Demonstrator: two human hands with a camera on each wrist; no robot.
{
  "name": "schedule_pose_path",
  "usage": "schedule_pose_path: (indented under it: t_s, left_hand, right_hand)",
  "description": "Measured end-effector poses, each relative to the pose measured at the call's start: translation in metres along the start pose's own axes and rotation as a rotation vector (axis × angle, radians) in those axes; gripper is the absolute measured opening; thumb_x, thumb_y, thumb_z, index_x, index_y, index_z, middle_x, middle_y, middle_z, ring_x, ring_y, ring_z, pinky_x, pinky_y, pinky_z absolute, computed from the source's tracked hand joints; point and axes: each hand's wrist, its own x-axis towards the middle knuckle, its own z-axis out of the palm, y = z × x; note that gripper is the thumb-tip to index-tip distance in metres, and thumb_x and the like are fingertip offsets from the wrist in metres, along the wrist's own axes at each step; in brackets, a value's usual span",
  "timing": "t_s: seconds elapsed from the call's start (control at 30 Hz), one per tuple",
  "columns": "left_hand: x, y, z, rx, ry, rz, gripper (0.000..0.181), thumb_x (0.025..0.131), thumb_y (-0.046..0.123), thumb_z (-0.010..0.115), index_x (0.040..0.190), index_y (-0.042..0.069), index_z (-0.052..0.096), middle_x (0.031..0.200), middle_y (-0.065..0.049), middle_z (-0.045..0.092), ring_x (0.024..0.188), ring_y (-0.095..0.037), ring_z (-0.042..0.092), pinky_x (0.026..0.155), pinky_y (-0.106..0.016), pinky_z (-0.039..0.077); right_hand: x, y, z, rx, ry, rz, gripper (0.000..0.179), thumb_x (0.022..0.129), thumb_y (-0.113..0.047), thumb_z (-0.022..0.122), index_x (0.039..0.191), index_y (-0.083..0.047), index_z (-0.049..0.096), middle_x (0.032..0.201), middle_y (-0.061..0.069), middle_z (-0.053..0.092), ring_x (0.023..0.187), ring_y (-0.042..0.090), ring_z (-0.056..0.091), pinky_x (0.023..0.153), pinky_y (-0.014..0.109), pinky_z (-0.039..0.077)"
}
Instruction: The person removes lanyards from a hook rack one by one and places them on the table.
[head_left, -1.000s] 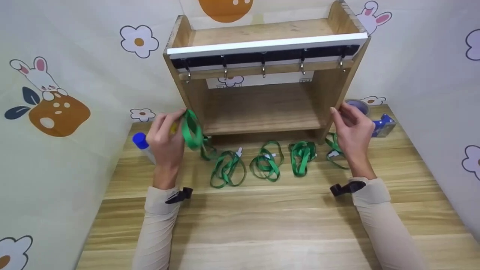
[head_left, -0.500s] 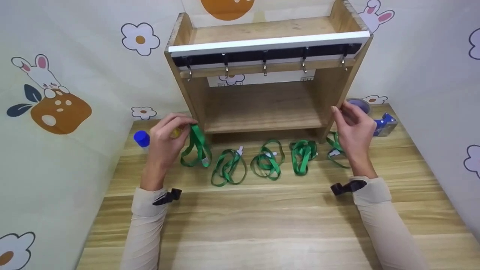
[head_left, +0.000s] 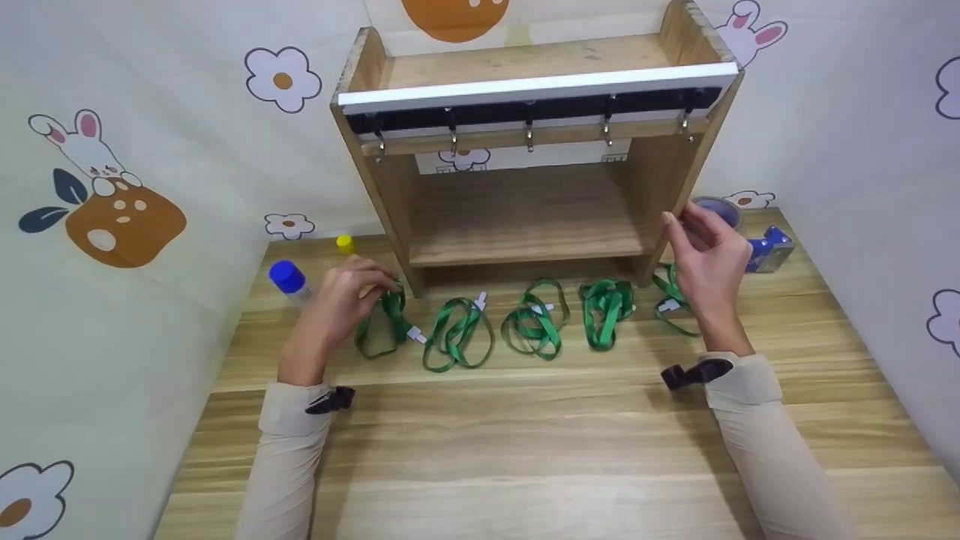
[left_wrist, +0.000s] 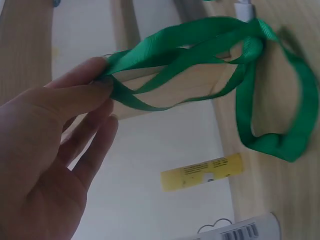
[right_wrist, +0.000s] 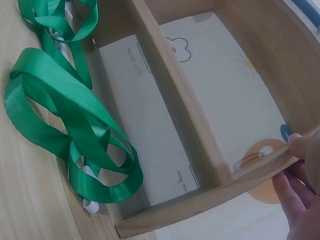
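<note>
At the left front of a wooden shelf unit (head_left: 525,217), my left hand (head_left: 337,307) pinches a green lanyard (left_wrist: 200,30) between thumb and index finger. In the left wrist view its ribbon loops stretch from the fingertips down to the tabletop, with a white clip (left_wrist: 244,11) at the far end. My right hand (head_left: 709,262) grips the front edge of the shelf's right side panel (left_wrist: 10,50). More coiled green lanyards lie in a row before the shelf, among them one (head_left: 609,315) right of the middle. The rightmost lanyard (right_wrist: 75,115) lies near the right hand.
Across the shelf's upper front runs a black strip (head_left: 487,118) with several metal hooks (head_left: 529,139). A blue-capped tube (head_left: 287,277) and a yellow-capped tube (head_left: 345,244) stand at left. A tape roll (head_left: 721,211) and blue tape dispenser (head_left: 769,247) sit at right.
My left hand has lowered the lanyard from beside the shelf's left panel to the tabletop, bringing it to the left end of the row. The right hand stays in place.
</note>
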Motion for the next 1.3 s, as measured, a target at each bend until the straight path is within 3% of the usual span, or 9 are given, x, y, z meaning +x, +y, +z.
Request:
schedule_pose_path:
  t_s: [0.27, 0.37, 0.6, 0.83, 1.03, 1.3]
  left_hand:
    - [0.0, -0.011, 0.029, 0.094, -0.143, -0.068, 0.02, 0.1, -0.006, 0.068, 0.103, 0.004, 0.085, 0.115, -0.012, 0.081, 0.111, -0.032, 0.071, 0.098, -0.049, 0.065]
    - [-0.002, -0.013, 0.04, 0.082, -0.191, -0.091, 0.02, 0.1, -0.002, 0.067, 0.11, 0.003, 0.083, 0.117, -0.013, 0.08, 0.111, -0.033, 0.073, 0.098, -0.05, 0.065]
    - [-0.009, -0.015, 0.057, 0.032, -0.227, -0.1, 0.031, 0.096, 0.019, 0.083, 0.118, -0.003, 0.079, 0.118, -0.021, 0.078, 0.111, -0.039, 0.075, 0.101, -0.053, 0.065]
    - [-0.009, -0.016, 0.055, -0.047, -0.256, -0.118, 0.027, 0.094, 0.006, 0.081, 0.12, -0.001, 0.079, 0.12, -0.018, 0.08, 0.115, -0.036, 0.075, 0.105, -0.054, 0.062]
    - [-0.009, -0.021, 0.05, -0.071, -0.295, -0.115, 0.033, 0.09, -0.003, 0.077, 0.123, 0.003, 0.08, 0.125, -0.016, 0.08, 0.121, -0.035, 0.074, 0.108, -0.056, 0.061]
    - [-0.005, -0.024, 0.051, -0.076, -0.267, -0.115, 0.03, 0.093, -0.002, 0.075, 0.122, 0.003, 0.08, 0.124, -0.015, 0.08, 0.119, -0.033, 0.075, 0.108, -0.054, 0.061]
  right_hand:
    - [0.001, 0.0, 0.0, -0.003, 0.008, 0.005, 0.036, 0.097, -0.029, 0.083, 0.131, -0.017, 0.079, 0.132, 0.008, 0.079, 0.122, 0.022, 0.077, 0.103, 0.03, 0.063]
    - [0.0, 0.0, 0.0, -0.005, 0.005, 0.003, 0.036, 0.098, -0.029, 0.083, 0.132, -0.017, 0.079, 0.132, 0.007, 0.079, 0.123, 0.022, 0.077, 0.103, 0.03, 0.063]
    - [-0.001, -0.003, 0.0, -0.009, -0.006, 0.016, 0.037, 0.097, -0.03, 0.083, 0.133, -0.02, 0.078, 0.134, 0.006, 0.078, 0.125, 0.021, 0.076, 0.105, 0.032, 0.063]
    - [0.0, -0.002, 0.0, 0.021, 0.006, -0.026, 0.036, 0.097, -0.025, 0.084, 0.132, -0.016, 0.079, 0.131, 0.009, 0.08, 0.12, 0.022, 0.078, 0.102, 0.028, 0.063]
    - [-0.001, -0.002, 0.0, 0.009, -0.004, -0.011, 0.037, 0.098, -0.028, 0.083, 0.133, -0.019, 0.078, 0.134, 0.007, 0.078, 0.123, 0.022, 0.077, 0.103, 0.03, 0.063]
    - [0.0, -0.005, -0.001, -0.004, -0.025, 0.015, 0.038, 0.098, -0.029, 0.082, 0.135, -0.02, 0.077, 0.136, 0.006, 0.078, 0.125, 0.021, 0.076, 0.106, 0.031, 0.062]
